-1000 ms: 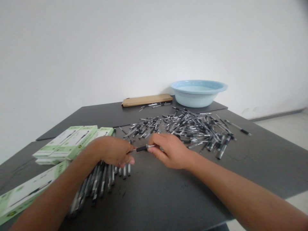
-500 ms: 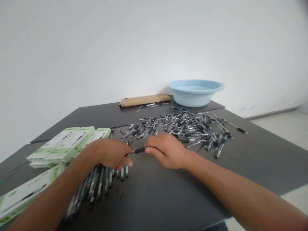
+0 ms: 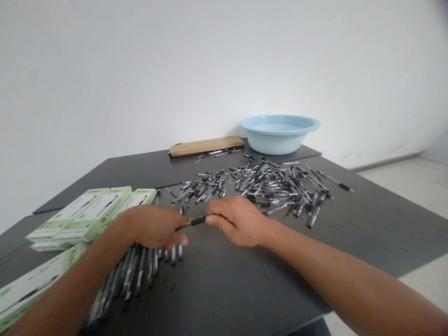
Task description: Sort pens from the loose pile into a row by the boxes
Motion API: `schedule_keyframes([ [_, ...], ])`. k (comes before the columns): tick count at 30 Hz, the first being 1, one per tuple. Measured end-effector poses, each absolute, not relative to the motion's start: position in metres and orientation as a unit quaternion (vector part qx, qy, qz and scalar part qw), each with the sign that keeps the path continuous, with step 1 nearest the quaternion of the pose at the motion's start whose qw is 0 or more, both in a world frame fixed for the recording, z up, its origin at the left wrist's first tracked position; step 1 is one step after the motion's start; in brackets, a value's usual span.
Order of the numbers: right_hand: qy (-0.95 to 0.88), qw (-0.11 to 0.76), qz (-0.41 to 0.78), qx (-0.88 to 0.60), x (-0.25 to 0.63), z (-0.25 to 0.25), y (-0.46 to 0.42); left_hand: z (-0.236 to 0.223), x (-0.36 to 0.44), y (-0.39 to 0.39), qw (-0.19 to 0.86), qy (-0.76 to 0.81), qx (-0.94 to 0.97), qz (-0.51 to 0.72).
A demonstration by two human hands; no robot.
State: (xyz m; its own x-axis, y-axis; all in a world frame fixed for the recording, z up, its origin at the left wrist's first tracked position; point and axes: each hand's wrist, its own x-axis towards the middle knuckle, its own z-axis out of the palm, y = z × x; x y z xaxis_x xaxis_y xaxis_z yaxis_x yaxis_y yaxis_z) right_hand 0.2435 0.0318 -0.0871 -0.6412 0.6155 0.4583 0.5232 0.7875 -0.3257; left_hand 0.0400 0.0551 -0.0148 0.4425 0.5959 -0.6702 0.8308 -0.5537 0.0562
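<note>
Between my hands is a clear pen (image 3: pixel 198 220) with a black grip, held nearly level above the table. My left hand (image 3: pixel 159 227) pinches its left end, and my right hand (image 3: pixel 235 221) is closed round its right end, hiding that tip. Below and left of my left hand, a row of assembled pens (image 3: pixel 130 275) lies side by side, partly covered by my forearm. Beyond my right hand spreads a loose heap of pens and pen parts (image 3: pixel 276 184).
Green and white pen boxes (image 3: pixel 75 210) are stacked at the left, with another box (image 3: pixel 35 284) nearer me. A flat brown cardboard piece (image 3: pixel 206 146) and a light blue basin (image 3: pixel 280 135) stand at the back of the dark table (image 3: pixel 245 289), by the wall.
The whole view has shifted slightly, so things appear a little further left. Both hands keep hold of the same pen, with hardly any change in their grip.
</note>
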Motion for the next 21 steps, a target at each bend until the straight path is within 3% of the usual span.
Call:
schedule_keyframes([
  [6, -0.902, 0.296, 0.088, -0.302, 0.246, -0.087, 0.031, -0.017, 0.036, 0.057, 0.211, 0.436, 0.823, -0.298],
  [11, -0.882, 0.364, 0.114, -0.278, 0.254, -0.085, 0.038, -0.016, 0.032, 0.058, 0.217, 0.452, 0.815, -0.291],
  [16, -0.733, 0.468, -0.016, -0.493, 0.296, -0.080, 0.079, -0.015, 0.036, 0.057, 0.196, 0.432, 0.825, -0.306],
  [18, -0.675, 0.431, -0.080, -0.594, 0.323, -0.081, 0.103, -0.016, 0.039, 0.056, 0.201, 0.432, 0.823, -0.309],
  [21, -0.652, 0.214, -0.094, -0.721, 0.357, -0.089, 0.137, -0.016, 0.041, 0.055, 0.201, 0.432, 0.820, -0.317],
])
